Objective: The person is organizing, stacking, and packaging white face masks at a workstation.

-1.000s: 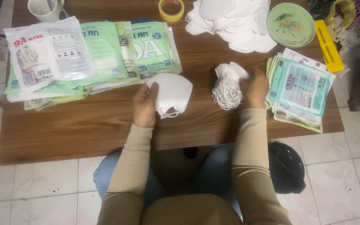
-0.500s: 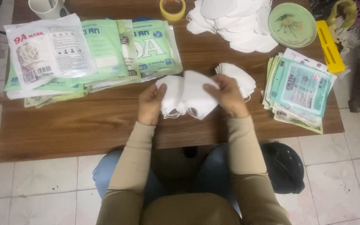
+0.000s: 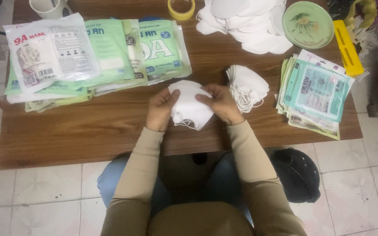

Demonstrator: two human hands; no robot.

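Note:
My left hand (image 3: 160, 109) and my right hand (image 3: 219, 104) both grip a small stack of white folded face masks (image 3: 189, 107) just above the wooden table (image 3: 75, 131), near its front edge. The fingers pinch the stack from both sides, and ear loops hang below it. Right of my right hand lies another small pile of white masks (image 3: 248, 85) with loose ear loops.
Green and white printed mask packets (image 3: 97, 57) are spread at the left. A stack of teal packets (image 3: 316, 94) lies at the right. A heap of loose white masks (image 3: 246, 22), a green plate (image 3: 308, 24), a tape roll (image 3: 181, 8), a yellow box (image 3: 348, 48) and a mug (image 3: 49, 6) line the far edge. A dark helmet (image 3: 296, 175) rests on the tiled floor.
My right hand left the mask pile at the right with masks and brought them to the left hand. Both hands now press the masks together into one stack at the centre.

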